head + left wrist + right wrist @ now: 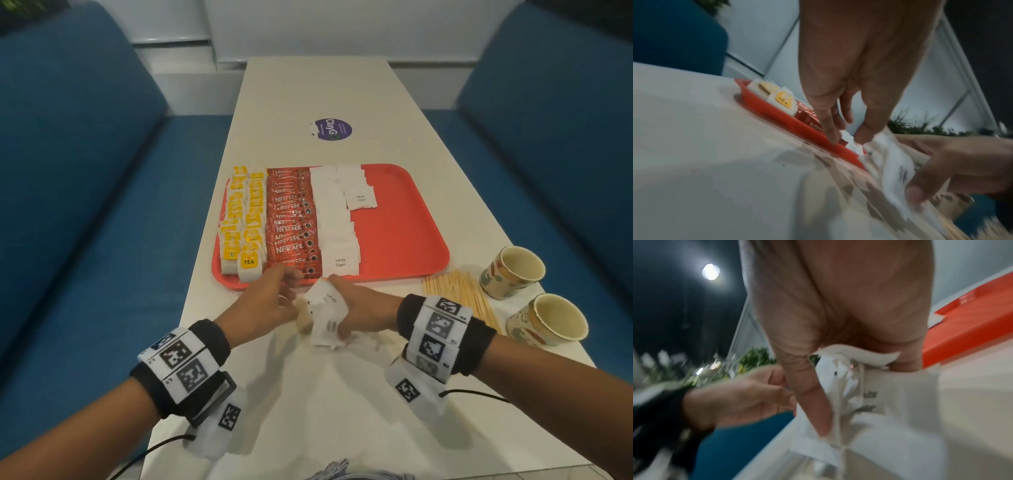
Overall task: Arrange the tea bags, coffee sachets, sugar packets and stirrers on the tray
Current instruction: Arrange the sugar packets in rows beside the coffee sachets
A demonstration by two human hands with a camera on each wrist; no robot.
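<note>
A red tray (394, 222) holds rows of yellow-tagged tea bags (243, 222), red Nescafe coffee sachets (291, 222) and white sugar packets (332, 212); its right half is bare. Just in front of the tray's near rim, my right hand (356, 308) grips a loose bunch of white sugar packets (325, 315) against the table, thumb on one side (818, 410). My left hand (274, 298) reaches in from the left, fingers pointing down by the tray rim (830, 129), thumb against the bunch (898, 170). Wooden stirrers (459, 294) lie on the table right of the hands.
Two empty paper cups (510, 270) (548, 318) stand at the table's right edge beside the stirrers. A purple round sticker (332, 129) sits beyond the tray. Blue sofas flank the narrow white table. Both wrist views are blurred.
</note>
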